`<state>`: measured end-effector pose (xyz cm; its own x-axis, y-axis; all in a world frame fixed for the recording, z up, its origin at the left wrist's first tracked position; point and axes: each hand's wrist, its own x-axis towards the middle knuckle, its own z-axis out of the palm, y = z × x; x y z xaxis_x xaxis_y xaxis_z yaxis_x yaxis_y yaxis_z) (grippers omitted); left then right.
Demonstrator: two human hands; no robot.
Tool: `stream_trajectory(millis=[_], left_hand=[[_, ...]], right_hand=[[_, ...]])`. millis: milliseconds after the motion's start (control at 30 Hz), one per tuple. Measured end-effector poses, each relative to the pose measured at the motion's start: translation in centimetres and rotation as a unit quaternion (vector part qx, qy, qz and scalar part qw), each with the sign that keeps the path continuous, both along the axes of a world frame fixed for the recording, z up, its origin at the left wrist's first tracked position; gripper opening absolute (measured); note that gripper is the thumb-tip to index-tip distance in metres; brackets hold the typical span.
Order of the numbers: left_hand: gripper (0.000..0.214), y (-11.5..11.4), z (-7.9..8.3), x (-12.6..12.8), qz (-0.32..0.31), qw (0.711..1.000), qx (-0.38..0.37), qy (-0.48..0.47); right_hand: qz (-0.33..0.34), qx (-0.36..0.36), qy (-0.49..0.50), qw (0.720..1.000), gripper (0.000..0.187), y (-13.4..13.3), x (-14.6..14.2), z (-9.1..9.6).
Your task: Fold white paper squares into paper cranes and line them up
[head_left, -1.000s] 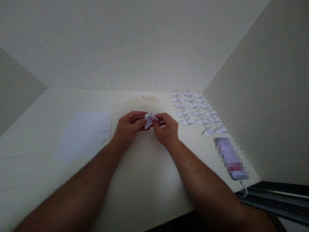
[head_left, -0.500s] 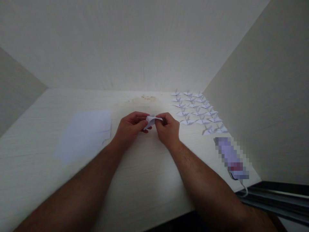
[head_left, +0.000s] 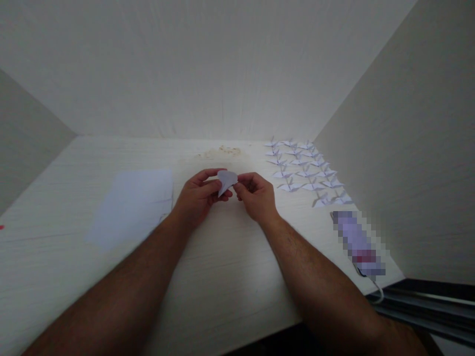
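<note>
A small piece of folded white paper (head_left: 226, 180) is held just above the table, between my two hands. My left hand (head_left: 200, 194) pinches its left side, thumb in front and fingers behind. On the other side, my right hand (head_left: 257, 194) has thumb and fingertips closed at the paper's right edge. The paper's upper part looks rounded and a narrow point hangs down. Its finer creases are too small to make out. To the right, several white origami cranes (head_left: 306, 173) stand in rows on the table.
A stack of white paper sheets (head_left: 129, 205) lies left of my forearms on the pale table (head_left: 222, 277). At the right edge rests a phone (head_left: 358, 242), its screen blurred, with a white cable (head_left: 379, 291). Brownish marks (head_left: 229, 150) spot the tabletop near the back wall.
The paper has turned in my fingers: its pointed flap toward the right is no longer visible, and a rounded face shows. My right fingers have shifted to its right edge.
</note>
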<state>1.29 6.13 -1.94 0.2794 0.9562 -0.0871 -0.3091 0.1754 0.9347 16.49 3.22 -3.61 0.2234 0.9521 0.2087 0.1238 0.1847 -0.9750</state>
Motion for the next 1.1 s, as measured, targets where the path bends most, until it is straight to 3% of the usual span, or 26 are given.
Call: stream_trajectory(millis=[300,567,700,900,1033,1100], left_hand=[[0.033,0.09,-0.53,0.13,-0.012,1.000,-0.011,-0.008],[0.016,-0.04,-0.51,0.22,0.005,0.996,0.054,0.076],[0.017,-0.09,-0.37,0.11,0.025,0.979,0.105,0.172],[0.015,-0.30,-0.25,0.30,0.020,0.977,0.112,0.180],[0.029,-0.18,-0.48,0.23,0.037,0.982,0.097,0.156],[0.026,-0.07,-0.61,0.15,0.052,0.979,0.103,0.167]], right_hand=[[0.010,0.015,0.018,1.000,0.021,-0.11,-0.24,-0.02],[0.003,0.010,0.001,1.000,0.018,-0.15,-0.13,0.34],[0.020,0.006,0.022,1.000,0.015,0.05,0.05,0.09],[0.020,-0.001,0.009,1.000,0.015,-0.07,-0.07,0.14],[0.030,-0.013,0.013,0.999,0.013,-0.17,-0.18,0.26],[0.037,-0.018,0.008,0.999,0.012,-0.20,-0.19,0.24]])
